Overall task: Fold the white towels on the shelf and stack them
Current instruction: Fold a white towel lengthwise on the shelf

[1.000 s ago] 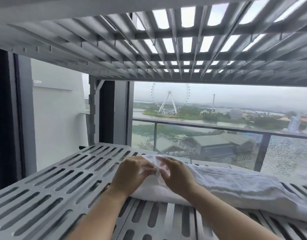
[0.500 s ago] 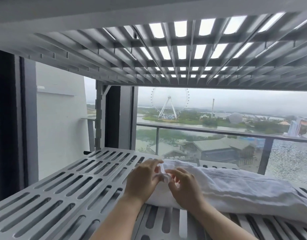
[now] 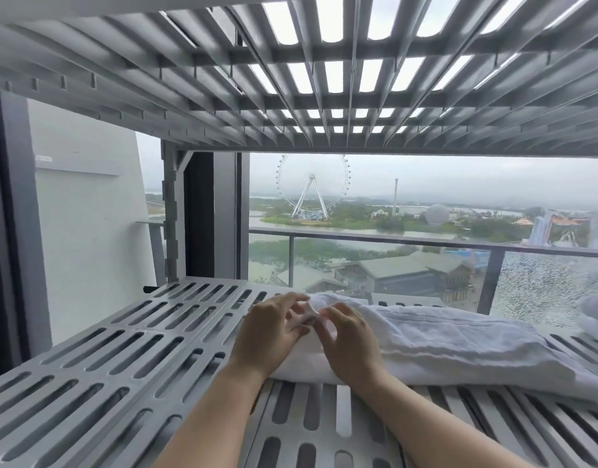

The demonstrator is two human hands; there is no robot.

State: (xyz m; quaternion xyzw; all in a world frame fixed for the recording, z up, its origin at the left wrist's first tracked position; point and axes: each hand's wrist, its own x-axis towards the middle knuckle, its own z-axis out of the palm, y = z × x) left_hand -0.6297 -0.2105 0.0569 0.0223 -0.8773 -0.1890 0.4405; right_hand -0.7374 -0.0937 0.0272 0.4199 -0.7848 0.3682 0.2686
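- Two hands work at the left end of the white towel. The left hand and right hand have bent fingers, and both pinch a small bit of cloth between them.
- Towel lies bunched lengthwise on the slatted shelf, from mid-shelf toward its right edge, close to the front edge.
- Step looks like hunting for a corner or hem; no fold made yet.
- To do it well: peel off one layer, get a corner in each hand, spread flat before folding, keep cloth out of the slots.
- White bundle at far right edge, maybe another towel, can't tell.
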